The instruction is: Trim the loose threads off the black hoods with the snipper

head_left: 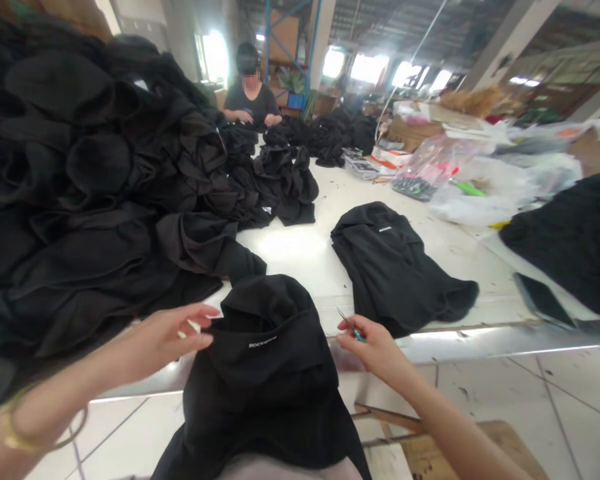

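Observation:
A black garment (270, 373) with a small white logo hangs over the near edge of the white table (300, 253) and onto my lap. My left hand (167, 337) pinches its left edge, fingers closed on the cloth. My right hand (373, 347) hovers just right of the garment, closed on a small thread snip with teal handles (353, 328), its blades pointing up and left.
A tall heap of black garments (80, 187) fills the left. Another black garment (395, 267) lies flat ahead on the right, with a dark phone (543, 300) near the edge. Plastic bags and boxes (460, 173) crowd the far right. A person (250, 93) works at the far end.

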`<control>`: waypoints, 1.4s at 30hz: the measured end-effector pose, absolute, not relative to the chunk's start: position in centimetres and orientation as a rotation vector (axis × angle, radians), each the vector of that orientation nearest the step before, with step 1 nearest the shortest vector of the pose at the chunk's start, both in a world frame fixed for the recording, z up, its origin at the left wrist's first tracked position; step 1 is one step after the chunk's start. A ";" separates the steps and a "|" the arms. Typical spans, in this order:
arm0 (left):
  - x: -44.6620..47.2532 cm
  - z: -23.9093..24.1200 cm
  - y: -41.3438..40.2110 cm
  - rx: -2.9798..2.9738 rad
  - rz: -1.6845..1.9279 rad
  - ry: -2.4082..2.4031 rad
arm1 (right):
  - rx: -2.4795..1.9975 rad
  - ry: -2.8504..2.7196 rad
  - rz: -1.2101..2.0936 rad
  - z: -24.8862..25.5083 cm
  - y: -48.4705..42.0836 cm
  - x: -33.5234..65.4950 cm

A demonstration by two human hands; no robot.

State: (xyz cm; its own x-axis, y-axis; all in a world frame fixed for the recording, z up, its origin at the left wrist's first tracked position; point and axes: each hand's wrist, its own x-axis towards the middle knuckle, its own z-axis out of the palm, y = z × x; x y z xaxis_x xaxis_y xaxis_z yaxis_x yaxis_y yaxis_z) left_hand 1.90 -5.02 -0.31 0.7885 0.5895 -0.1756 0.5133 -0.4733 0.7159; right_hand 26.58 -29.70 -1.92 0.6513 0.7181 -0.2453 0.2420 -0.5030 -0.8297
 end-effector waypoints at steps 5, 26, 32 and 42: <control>7.6 -2.0 -4.4 2.544 0.072 0.909 | -1.922 -0.645 0.559 -5.5 -25.7 26.9; 5.9 0.6 -4.9 1.728 0.464 1.032 | -1.649 -0.575 0.768 -2.4 -27.2 28.2; 5.7 -3.5 -4.4 2.346 0.514 1.123 | -1.868 -0.579 0.419 -6.2 -25.6 29.5; 8.4 -6.2 -8.4 2.911 0.311 0.823 | -1.977 -0.810 0.237 -5.9 -19.3 29.4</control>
